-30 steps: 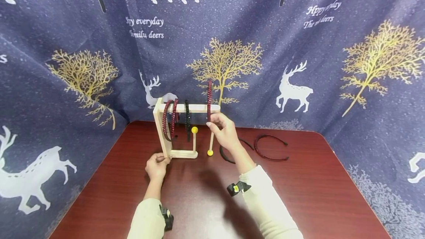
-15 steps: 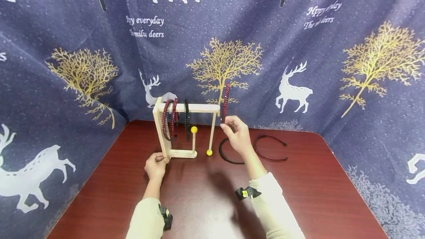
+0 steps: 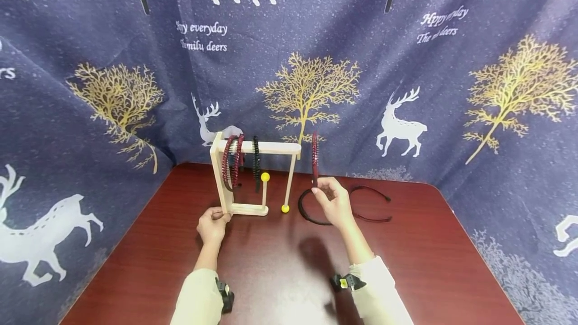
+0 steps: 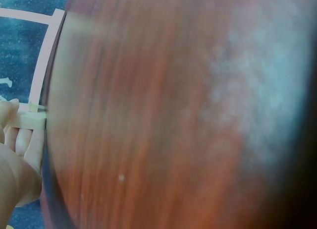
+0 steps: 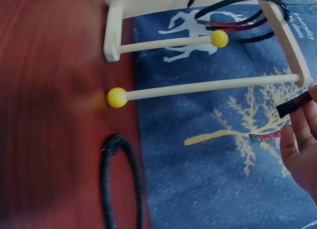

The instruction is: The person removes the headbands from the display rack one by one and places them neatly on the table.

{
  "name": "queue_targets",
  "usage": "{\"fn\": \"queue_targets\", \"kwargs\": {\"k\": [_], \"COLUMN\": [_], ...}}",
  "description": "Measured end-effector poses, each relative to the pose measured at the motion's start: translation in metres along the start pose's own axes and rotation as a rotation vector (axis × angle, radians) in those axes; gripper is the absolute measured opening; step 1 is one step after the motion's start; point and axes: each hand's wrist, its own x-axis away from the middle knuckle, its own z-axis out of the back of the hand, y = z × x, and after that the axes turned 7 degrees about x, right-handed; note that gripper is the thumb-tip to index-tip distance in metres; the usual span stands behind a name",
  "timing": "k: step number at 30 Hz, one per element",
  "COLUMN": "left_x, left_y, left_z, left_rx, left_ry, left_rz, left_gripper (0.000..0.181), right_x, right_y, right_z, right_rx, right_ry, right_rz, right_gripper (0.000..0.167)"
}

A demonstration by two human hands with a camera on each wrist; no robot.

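Note:
My right hand (image 3: 335, 202) pinches a dark red beaded headband (image 3: 315, 159) near its lower end, upright in the air just right of the wooden stand (image 3: 280, 148) and apart from it. In the right wrist view, the headband's dark tip (image 5: 287, 108) shows by the fingertips. My left hand (image 3: 212, 227) grips the foot of the stand's upright, and the left wrist view shows its fingers around the pale wooden base (image 4: 29, 121). On the stand's top bar hang dark red headbands (image 3: 237, 164) close to the upright and a black headband (image 3: 256, 164) farther right.
On the reddish-brown table (image 3: 266, 260), a black headband (image 3: 308, 217) lies behind my right hand, with a red headband (image 3: 377, 219) partly hidden by it. Yellow balls tip two rods: one ball (image 3: 265, 177) tops the lower rod, another ball (image 3: 285, 208) ends the hanging rod.
My right hand has carried the red headband rightward off the end of the top bar, then lower. The left hand stays on the stand's foot.

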Motion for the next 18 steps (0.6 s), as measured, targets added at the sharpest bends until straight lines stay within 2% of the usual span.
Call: {"fn": "queue_targets", "kwargs": {"k": [8,15,18], "left_x": [0.001,-0.003,-0.001], "left_y": [0.001,0.001,0.000], "left_z": [0.001,0.001,0.001], "left_rx": [-0.011,-0.009,-0.012], "left_ry": [0.012,0.002,-0.011], "left_rz": [-0.009,0.005,0.015], "left_gripper": [0.023,0.024,0.024], "right_x": [0.022,0.039,0.050], "right_y": [0.006,0.008,0.008], "right_z": [0.005,0.008,0.009], "right_rx": [0.036,0.162,0.171], "right_ry": [-0.032,-0.089,-0.106], "right_rz": [-0.079,-0.048,-0.071], "right_gripper": [0.012,0.015,0.015]}}
